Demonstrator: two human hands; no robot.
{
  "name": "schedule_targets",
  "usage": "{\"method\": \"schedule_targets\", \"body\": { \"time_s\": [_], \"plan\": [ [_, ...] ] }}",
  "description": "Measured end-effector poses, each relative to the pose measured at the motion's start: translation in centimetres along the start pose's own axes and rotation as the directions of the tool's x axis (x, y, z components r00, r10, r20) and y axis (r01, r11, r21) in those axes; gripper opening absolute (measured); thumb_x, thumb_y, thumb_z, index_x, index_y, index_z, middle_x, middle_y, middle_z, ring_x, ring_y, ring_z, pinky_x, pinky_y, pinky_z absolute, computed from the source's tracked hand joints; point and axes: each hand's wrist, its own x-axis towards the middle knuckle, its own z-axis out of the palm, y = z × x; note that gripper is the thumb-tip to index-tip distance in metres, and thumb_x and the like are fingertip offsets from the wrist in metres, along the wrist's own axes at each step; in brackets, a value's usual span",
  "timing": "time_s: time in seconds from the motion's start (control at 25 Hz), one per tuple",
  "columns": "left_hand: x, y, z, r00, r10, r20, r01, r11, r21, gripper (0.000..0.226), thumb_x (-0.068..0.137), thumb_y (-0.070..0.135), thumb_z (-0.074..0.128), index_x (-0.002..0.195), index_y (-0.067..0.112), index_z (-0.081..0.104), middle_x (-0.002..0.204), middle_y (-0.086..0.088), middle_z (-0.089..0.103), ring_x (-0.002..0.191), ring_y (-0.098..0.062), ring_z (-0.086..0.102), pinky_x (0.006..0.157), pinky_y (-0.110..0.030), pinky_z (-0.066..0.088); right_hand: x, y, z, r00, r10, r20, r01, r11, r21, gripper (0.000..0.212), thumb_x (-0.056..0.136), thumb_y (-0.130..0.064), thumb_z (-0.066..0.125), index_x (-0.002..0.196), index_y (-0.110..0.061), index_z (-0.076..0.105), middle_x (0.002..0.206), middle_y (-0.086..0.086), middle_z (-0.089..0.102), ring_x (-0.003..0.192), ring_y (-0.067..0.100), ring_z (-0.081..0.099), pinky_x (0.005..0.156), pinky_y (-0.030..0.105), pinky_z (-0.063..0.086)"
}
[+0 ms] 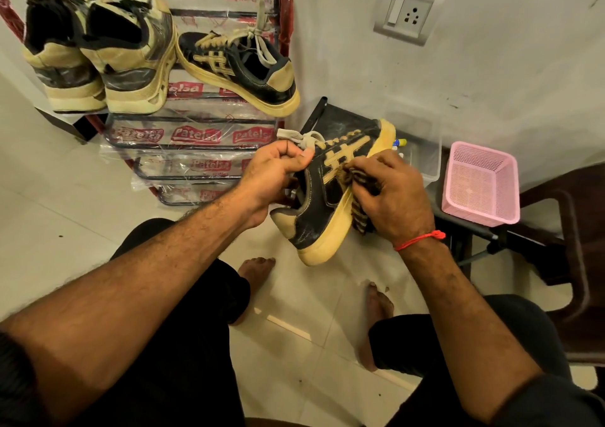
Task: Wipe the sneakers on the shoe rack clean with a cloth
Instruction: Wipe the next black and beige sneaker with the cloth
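Wiping is under way: the right hand pinches a cloth against the sneaker's side, held off the rack, while the left hand grips its laces. Next, probably, the sole edge; three sneakers wait on the rack beyond.

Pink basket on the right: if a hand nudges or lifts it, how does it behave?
The pink basket looks like thin mesh plastic and holds nothing visible, so probably light and quick to slide when pushed. Its perforated walls likely flex under a squeeze. It sits near the edge of a dark stand, so a shove might tip it off.
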Motion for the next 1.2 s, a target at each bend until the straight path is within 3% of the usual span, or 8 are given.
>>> {"method": "schedule_targets", "body": {
  "time_s": [0.2, 0.44, 0.64, 0.76, 0.88, 0.96, 1.08, 1.2],
  "plan": [
    [0.0, -0.8, -0.2, 0.993, -0.072, -0.09, 0.075, 0.997, 0.029, 0.015, 0.098, 0.031, 0.066, 0.091, 0.017, 0.064, 0.079, 0.005, 0.069, 0.07, -0.013, 0.064, 0.053, -0.025, 0.049, -1.1, -1.4, 0.7, 0.938, -0.221, 0.267, 0.176, 0.968, 0.181, 0.036, 0.088, -0.035, 0.059, 0.12, -0.021, 0.069, 0.113, -0.002, 0.065, 0.105, 0.014, 0.061, 0.088, 0.038, 0.056],
    [0.3, -1.1, 0.3, 0.998, -0.045, -0.037, 0.042, 0.996, -0.085, 0.023, 0.094, 0.027, 0.07, 0.111, 0.011, 0.07, 0.103, -0.005, 0.074, 0.085, -0.016, 0.069, 0.064, -0.026, 0.054, -0.8, -0.5, 1.6, 0.999, 0.045, -0.013, -0.04, 0.966, 0.255, 0.025, 0.09, -0.016, 0.068, 0.115, -0.019, 0.071, 0.107, 0.0, 0.065, 0.099, 0.003, 0.055, 0.092, 0.014, 0.046],
    [-0.5, -1.0, 0.9, 0.989, 0.038, 0.145, -0.048, 0.997, 0.065, 0.044, 0.084, 0.053, 0.072, 0.1, 0.012, 0.075, 0.104, -0.002, 0.076, 0.091, -0.015, 0.07, 0.081, -0.034, 0.058, -0.2, 1.0, 1.6, 0.952, 0.263, -0.158, -0.173, 0.885, 0.433, 0.021, 0.089, -0.014, 0.068, 0.108, -0.018, 0.074, 0.105, 0.001, 0.069, 0.101, 0.011, 0.063, 0.093, 0.027, 0.053],
    [-1.0, -0.7, 1.3, 0.968, 0.085, 0.238, -0.109, 0.99, 0.087, 0.033, 0.084, 0.047, 0.063, 0.098, 0.019, 0.076, 0.098, 0.007, 0.077, 0.088, -0.007, 0.071, 0.078, -0.026, 0.058, -0.1, 1.5, 1.2, 0.925, 0.342, -0.164, -0.226, 0.844, 0.485, 0.02, 0.09, -0.013, 0.068, 0.108, -0.018, 0.074, 0.106, 0.002, 0.07, 0.103, 0.01, 0.064, 0.094, 0.03, 0.054],
    [-0.5, -0.9, 1.4, 0.978, 0.187, 0.097, -0.202, 0.962, 0.183, 0.042, 0.089, 0.055, 0.057, 0.093, 0.015, 0.071, 0.08, 0.006, 0.068, 0.075, -0.008, 0.064, 0.067, -0.027, 0.053, 0.4, 1.5, 0.1, 0.967, 0.243, -0.079, -0.18, 0.867, 0.465, 0.021, 0.09, -0.013, 0.067, 0.109, -0.018, 0.074, 0.108, 0.001, 0.07, 0.103, 0.008, 0.064, 0.094, 0.032, 0.053],
    [-0.1, -1.2, 1.3, 0.977, 0.213, -0.002, -0.208, 0.955, 0.211, 0.037, 0.095, 0.052, 0.059, 0.085, 0.017, 0.067, 0.074, 0.006, 0.067, 0.071, -0.01, 0.064, 0.065, -0.032, 0.053, 0.2, 0.1, -0.4, 0.998, 0.061, -0.017, -0.049, 0.915, 0.4, 0.023, 0.089, -0.016, 0.066, 0.11, -0.018, 0.073, 0.105, 0.001, 0.068, 0.098, 0.009, 0.062, 0.091, 0.029, 0.053],
    [0.0, -1.6, 0.8, 0.964, 0.256, -0.071, -0.223, 0.925, 0.308, 0.036, 0.098, 0.038, 0.065, 0.067, 0.021, 0.058, 0.055, 0.014, 0.057, 0.054, 0.0, 0.053, 0.053, -0.019, 0.043, -0.4, -1.7, -0.5, 0.951, -0.268, 0.155, 0.223, 0.94, 0.26, 0.03, 0.087, -0.027, 0.062, 0.114, -0.019, 0.071, 0.105, 0.002, 0.061, 0.095, 0.013, 0.058, 0.084, 0.023, 0.051],
    [0.3, -1.7, 0.6, 0.964, 0.257, -0.064, -0.218, 0.908, 0.357, 0.037, 0.095, 0.039, 0.068, 0.064, 0.022, 0.059, 0.057, 0.011, 0.058, 0.054, -0.002, 0.053, 0.052, -0.021, 0.044, 0.4, -0.6, -1.2, 0.966, -0.222, 0.135, 0.205, 0.97, 0.13, 0.035, 0.086, -0.031, 0.058, 0.117, -0.02, 0.069, 0.107, 0.003, 0.059, 0.096, 0.018, 0.058, 0.082, 0.037, 0.055]
  ]
}}
